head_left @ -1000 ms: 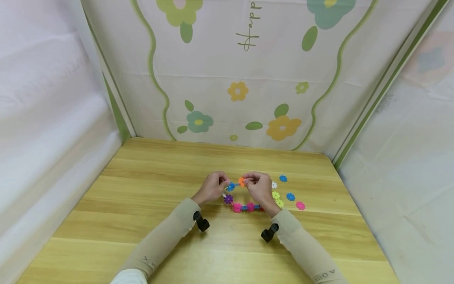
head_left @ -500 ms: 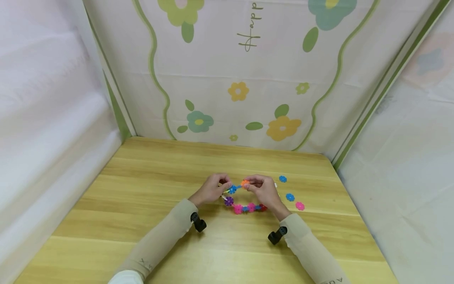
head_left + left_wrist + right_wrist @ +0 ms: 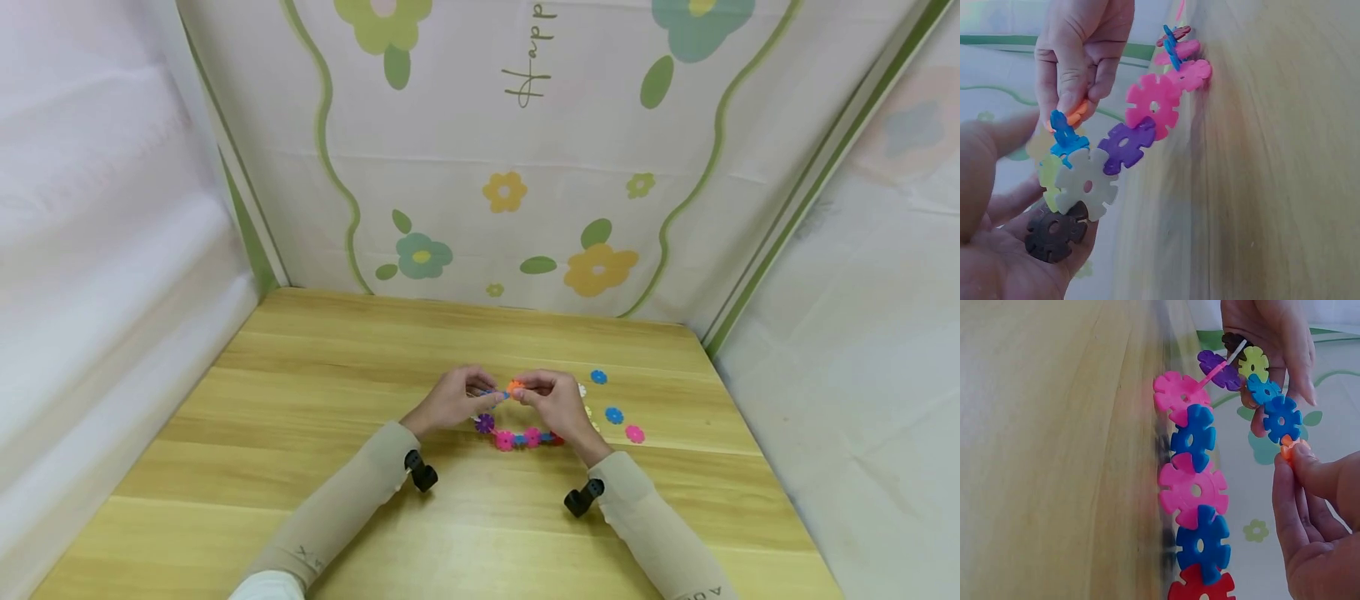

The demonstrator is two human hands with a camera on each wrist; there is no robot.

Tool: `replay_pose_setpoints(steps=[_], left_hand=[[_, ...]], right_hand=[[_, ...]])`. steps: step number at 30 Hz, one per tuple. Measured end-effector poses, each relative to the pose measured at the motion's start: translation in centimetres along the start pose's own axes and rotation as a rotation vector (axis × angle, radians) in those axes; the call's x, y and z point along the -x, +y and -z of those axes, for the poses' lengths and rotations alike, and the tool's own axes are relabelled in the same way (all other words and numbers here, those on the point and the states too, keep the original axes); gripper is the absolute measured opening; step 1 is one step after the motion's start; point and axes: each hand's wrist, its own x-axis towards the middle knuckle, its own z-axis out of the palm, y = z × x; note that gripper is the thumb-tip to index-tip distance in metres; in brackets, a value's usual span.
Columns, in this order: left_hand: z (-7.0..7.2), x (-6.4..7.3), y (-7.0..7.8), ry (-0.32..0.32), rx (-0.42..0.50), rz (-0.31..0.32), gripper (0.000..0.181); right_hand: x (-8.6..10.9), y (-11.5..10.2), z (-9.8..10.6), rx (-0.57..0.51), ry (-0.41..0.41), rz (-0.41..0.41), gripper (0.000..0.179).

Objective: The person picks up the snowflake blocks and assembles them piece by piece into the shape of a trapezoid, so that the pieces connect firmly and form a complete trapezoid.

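A chain of interlocking plastic snowflake discs hangs between the two hands and curves down to the table. My right hand (image 3: 558, 408) pinches its orange disc (image 3: 1287, 450) between thumb and fingers. Joined to that is a blue disc (image 3: 1289, 428). The left hand (image 3: 450, 404) supports the chain from behind; its thumb stands out near the blue disc, apart from it in both wrist views. A black disc (image 3: 1041, 240) lies against the left fingers, beside a white disc (image 3: 1072, 181). A purple disc (image 3: 1124, 142), pink discs (image 3: 1175, 489) and a red disc (image 3: 1191, 589) follow along the chain.
Right of the right hand lie two loose blue discs, one farther back (image 3: 598, 377) and one nearer (image 3: 614, 416), and a pink disc (image 3: 635, 434). White and pale yellow discs show partly behind that hand. Fabric walls (image 3: 450, 125) border the wooden table (image 3: 360, 333).
Both hands have shifted slightly, the right one a little to the right, keeping the orange disc. The left thumb has come off its earlier pinch and reaches farther right along the chain.
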Motion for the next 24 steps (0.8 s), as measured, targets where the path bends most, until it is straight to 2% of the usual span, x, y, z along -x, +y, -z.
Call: replay_pose_setpoints(steps=[3, 6, 10, 15, 19, 24], left_hand=[[-0.1, -0.1, 0.0, -0.011, -0.022, -0.012, 0.036], [-0.2, -0.1, 0.2, -0.020, -0.039, -0.035, 0.029], [-0.4, -0.2, 0.4, -0.014, -0.016, -0.035, 0.025], [-0.5, -0.2, 0.5, 0.023, 0.004, -0.027, 0.023], [-0.5, 0.0, 0.5, 0.043, 0.000, -0.017, 0.020], [-0.4, 0.0, 0.4, 0.032, -0.009, -0.004, 0.020]], right_hand=[[0.1, -0.2, -0.1, 0.019, -0.004, 0.012, 0.015], [0.1, -0.3, -0.3, 0.046, 0.004, 0.043, 0.010], [0.1, -0.5, -0.9, 0.080, 0.044, 0.063, 0.007], [-0.2, -1.1, -1.4, 0.103, 0.075, 0.009, 0.005], [-0.5, -1.6, -1.3, 0.098, 0.035, -0.034, 0.004], [-0.8, -1.9, -1.4, 0.145, 0.014, -0.022, 0.005]])
